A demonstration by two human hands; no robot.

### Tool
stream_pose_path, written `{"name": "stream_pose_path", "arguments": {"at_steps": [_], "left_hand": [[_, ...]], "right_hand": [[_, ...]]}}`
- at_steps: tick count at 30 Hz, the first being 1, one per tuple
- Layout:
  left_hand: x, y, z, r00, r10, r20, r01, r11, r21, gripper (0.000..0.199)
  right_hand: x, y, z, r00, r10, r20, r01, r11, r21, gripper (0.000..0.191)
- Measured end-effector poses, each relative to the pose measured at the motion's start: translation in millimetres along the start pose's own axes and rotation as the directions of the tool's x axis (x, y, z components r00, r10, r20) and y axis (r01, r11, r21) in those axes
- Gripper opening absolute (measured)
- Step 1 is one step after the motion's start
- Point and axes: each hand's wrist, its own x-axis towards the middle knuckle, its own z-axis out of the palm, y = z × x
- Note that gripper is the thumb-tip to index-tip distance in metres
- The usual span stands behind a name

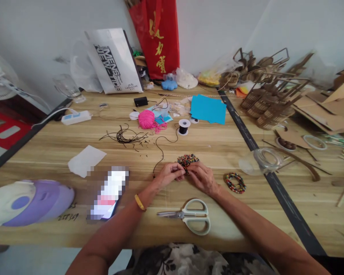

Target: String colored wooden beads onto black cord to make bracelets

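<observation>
My left hand [171, 173] and my right hand [201, 176] meet at the near edge of a pile of multicoloured beads [188, 158]. Fingertips of both hands are pinched close together; what lies between them is too small to make out. A dark cord [162, 147] runs from a white spool [184, 127] down to the table beside my left hand. To the right of my right hand lies a coiled bead string [235, 183]. White-handled scissors [196, 216] rest below the hands, blades pointing left.
A phone [110, 194] and a white paper [87, 160] lie left. Behind are cut black cords [123, 134], pink yarn [146, 119] and blue sheets [208, 109]. Clear tape rolls [268, 159] and small woven baskets [263, 103] stand right; a purple-white object [43, 202] sits front left.
</observation>
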Motion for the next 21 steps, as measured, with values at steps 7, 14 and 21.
{"name": "stream_pose_path", "arguments": {"at_steps": [7, 14, 21], "left_hand": [[0.4, 3.0, -1.2, 1.0, -0.019, 0.005, 0.019, 1.0, 0.015, 0.037], [0.3, 4.9, -0.8, 0.998, -0.058, 0.002, 0.058, 0.998, 0.011, 0.035], [0.9, 3.3, -0.7, 0.999, -0.042, 0.001, 0.042, 0.999, 0.025, 0.034]], "right_hand": [[4.6, 0.0, -3.5, 0.998, 0.059, -0.003, -0.058, 0.99, 0.13, 0.014], [4.5, 1.2, -4.7, 0.996, 0.084, 0.026, -0.087, 0.978, 0.187, 0.014], [2.9, 2.1, -3.1, 0.997, 0.066, 0.035, -0.071, 0.979, 0.193, 0.015]]}}
